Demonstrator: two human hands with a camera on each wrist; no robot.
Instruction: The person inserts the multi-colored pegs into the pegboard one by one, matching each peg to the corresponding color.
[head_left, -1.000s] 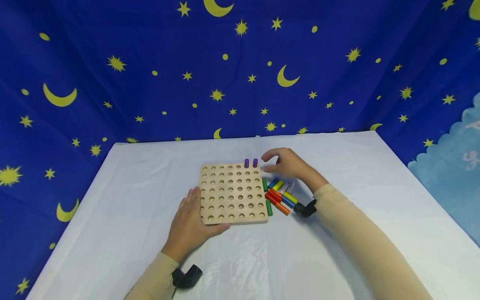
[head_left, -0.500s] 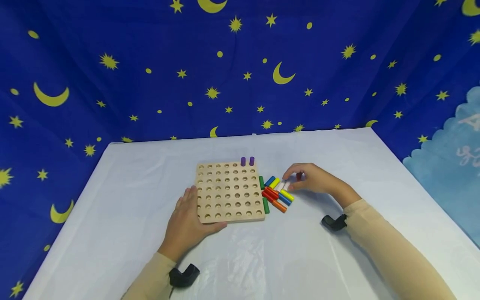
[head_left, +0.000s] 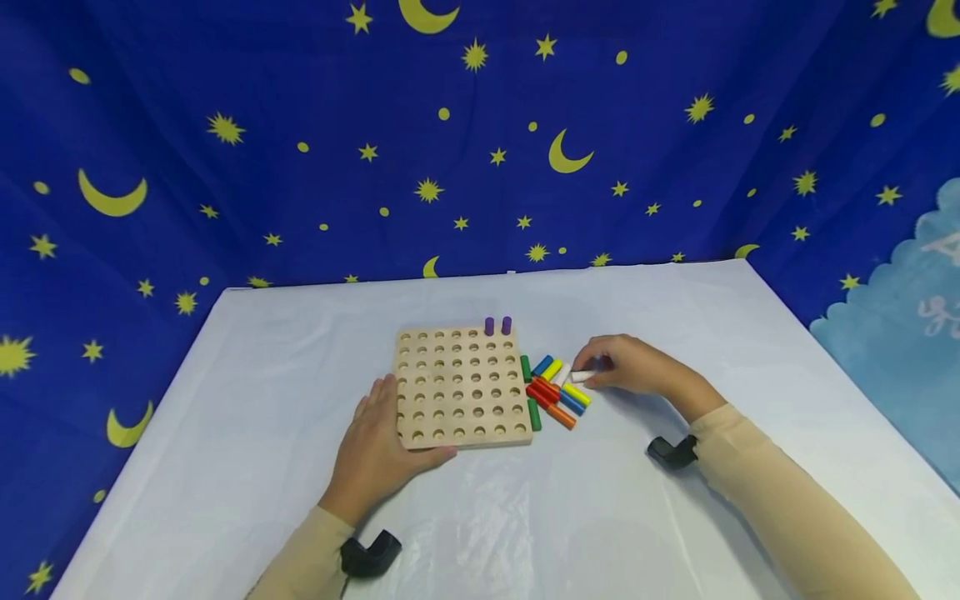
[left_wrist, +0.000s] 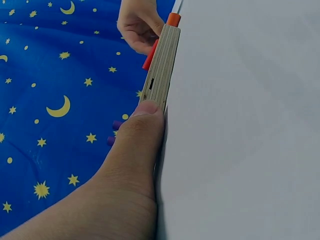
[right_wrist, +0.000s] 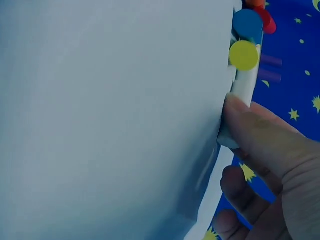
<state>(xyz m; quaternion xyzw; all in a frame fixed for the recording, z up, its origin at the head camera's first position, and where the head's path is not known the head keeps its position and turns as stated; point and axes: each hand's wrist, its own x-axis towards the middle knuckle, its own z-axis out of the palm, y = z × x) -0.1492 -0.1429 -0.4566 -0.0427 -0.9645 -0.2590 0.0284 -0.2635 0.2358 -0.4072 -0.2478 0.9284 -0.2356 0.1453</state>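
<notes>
A square wooden pegboard (head_left: 480, 440) with rows of round holes lies on the table. Two purple pegs (head_left: 489, 327) stand upright in its far row, near the right corner. My left hand (head_left: 371, 442) rests against the board's left side, fingers fairly straight, its thumb along the near edge. In the left wrist view the thumb tip presses the board's side face. To the right of the board, my right hand (head_left: 637, 364) pinches a white peg (head_left: 581, 377) between thumb and fingers. The right wrist view shows that peg lengthwise, its near end under the thumb.
Beside the board's right edge lies a loose cluster of pegs: green (head_left: 534, 414), blue (head_left: 572, 402), yellow (head_left: 576, 393), red (head_left: 543, 390), orange (head_left: 561, 416) and another white one (head_left: 562, 375). A blue star-patterned cloth (head_left: 337, 125) hangs behind the white table (head_left: 300, 358).
My right hand has moved from beside the purple pegs toward me and right to the loose pegs, and now pinches a white peg there. The left hand keeps its place on the board.
</notes>
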